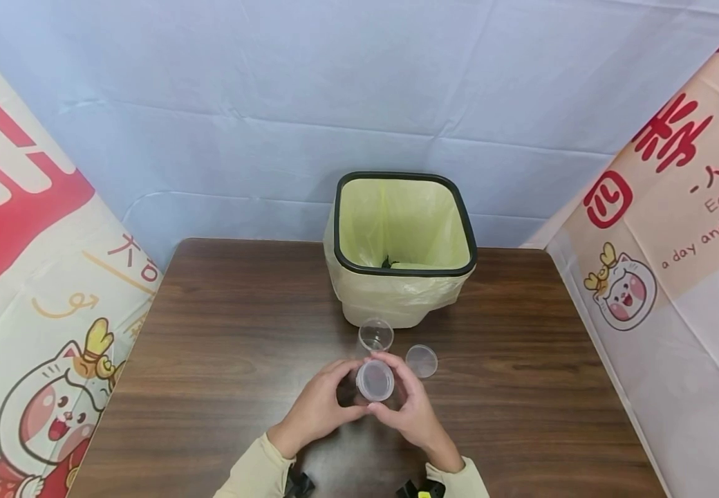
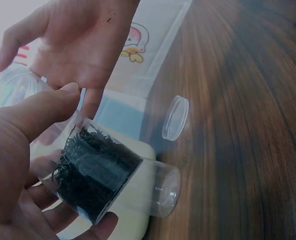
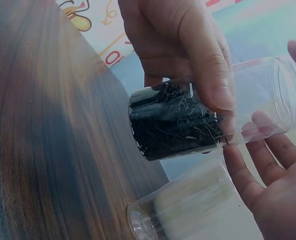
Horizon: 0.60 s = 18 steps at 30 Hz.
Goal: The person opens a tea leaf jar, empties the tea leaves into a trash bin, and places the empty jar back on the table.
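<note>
A clear plastic jar [image 3: 177, 125] is part filled with dark, dry shreds that look like tea leaves [image 2: 95, 172]. In the head view its round, translucent top [image 1: 375, 380] faces up between both hands. My left hand [image 1: 322, 404] grips the body, thumb on one side and fingers on the other. Around the upper part curves my right hand [image 1: 412, 408], its fingers along the far side and its thumb near the rim. A second clear jar [image 1: 376, 335] stands just beyond the hands, with a loose translucent lid [image 1: 422, 361] flat to its right.
A bin [image 1: 399, 297] with a pale yellow liner and black rim stands at the back of the dark wooden table [image 1: 241, 332]; something dark lies inside it. A light blue cloth [image 1: 272, 138] hangs behind, and printed cloths flank both sides.
</note>
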Tool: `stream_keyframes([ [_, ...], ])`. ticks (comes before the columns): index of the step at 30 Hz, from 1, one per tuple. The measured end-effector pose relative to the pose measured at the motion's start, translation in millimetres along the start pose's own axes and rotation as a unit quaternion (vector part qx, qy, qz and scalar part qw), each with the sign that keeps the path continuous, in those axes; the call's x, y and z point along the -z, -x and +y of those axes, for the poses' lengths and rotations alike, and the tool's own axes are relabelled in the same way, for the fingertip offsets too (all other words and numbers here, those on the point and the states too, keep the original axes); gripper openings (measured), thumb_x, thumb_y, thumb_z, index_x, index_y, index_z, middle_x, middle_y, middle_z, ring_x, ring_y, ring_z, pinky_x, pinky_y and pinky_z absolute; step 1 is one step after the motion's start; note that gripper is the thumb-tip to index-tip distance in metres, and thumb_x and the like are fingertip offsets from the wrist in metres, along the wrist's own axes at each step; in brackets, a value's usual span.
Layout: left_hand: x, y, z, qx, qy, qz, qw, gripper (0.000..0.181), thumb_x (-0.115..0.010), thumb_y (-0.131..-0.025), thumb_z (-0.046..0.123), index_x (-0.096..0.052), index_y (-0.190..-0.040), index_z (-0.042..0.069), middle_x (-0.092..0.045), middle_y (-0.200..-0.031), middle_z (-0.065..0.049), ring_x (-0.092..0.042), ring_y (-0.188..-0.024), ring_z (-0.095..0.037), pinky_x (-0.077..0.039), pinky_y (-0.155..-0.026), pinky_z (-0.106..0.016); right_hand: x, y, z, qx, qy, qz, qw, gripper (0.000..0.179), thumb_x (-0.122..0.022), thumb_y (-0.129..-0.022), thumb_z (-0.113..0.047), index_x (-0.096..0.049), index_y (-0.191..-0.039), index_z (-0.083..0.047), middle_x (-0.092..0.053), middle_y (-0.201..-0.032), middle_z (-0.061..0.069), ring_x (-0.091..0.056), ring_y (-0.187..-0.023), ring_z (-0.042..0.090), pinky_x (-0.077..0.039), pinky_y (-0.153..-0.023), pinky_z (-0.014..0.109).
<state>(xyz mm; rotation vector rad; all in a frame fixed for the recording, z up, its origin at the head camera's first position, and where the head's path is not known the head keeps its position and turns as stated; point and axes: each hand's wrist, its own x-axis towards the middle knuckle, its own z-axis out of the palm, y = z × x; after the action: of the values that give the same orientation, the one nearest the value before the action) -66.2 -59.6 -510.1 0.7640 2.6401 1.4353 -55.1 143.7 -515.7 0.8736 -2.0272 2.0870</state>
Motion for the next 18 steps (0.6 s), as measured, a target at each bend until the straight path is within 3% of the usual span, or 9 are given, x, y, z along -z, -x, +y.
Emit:
stream_keyframes([
  [4, 0.3, 0.1, 0.5, 0.007, 0.001, -0.001, 1.0, 0.064, -0.092, -0.075, 0.021, -0.063, -0.132, 0.011, -0.065, -0.127, 0.002, -0.058, -0.121, -0.014, -0.048, -0.105, -0.039, 1.6, 0.1, 1.1, -0.006, -0.002, -0.002, 1.0, 0.079, -0.083, -0.083, -0.004, -0.039, -0.148, 0.008, -0.057, -0.133, 0.027, -0.054, -0.129, 0.016, -0.039, -0.11, 0.025],
  [18, 0.2, 0.1, 0.0, 0.012, -0.005, -0.005, 0.9999, 0.065, -0.092, -0.076, 0.024, -0.063, -0.132, 0.01, -0.065, -0.126, 0.002, -0.058, -0.12, -0.015, -0.048, -0.105, -0.04, -2.4, -1.0, -0.2, -0.014, -0.039, 0.01, 0.9991, 0.084, -0.087, -0.083, -0.017, -0.036, -0.143, 0.01, -0.059, -0.13, 0.026, -0.056, -0.125, 0.014, -0.039, -0.107, 0.025],
])
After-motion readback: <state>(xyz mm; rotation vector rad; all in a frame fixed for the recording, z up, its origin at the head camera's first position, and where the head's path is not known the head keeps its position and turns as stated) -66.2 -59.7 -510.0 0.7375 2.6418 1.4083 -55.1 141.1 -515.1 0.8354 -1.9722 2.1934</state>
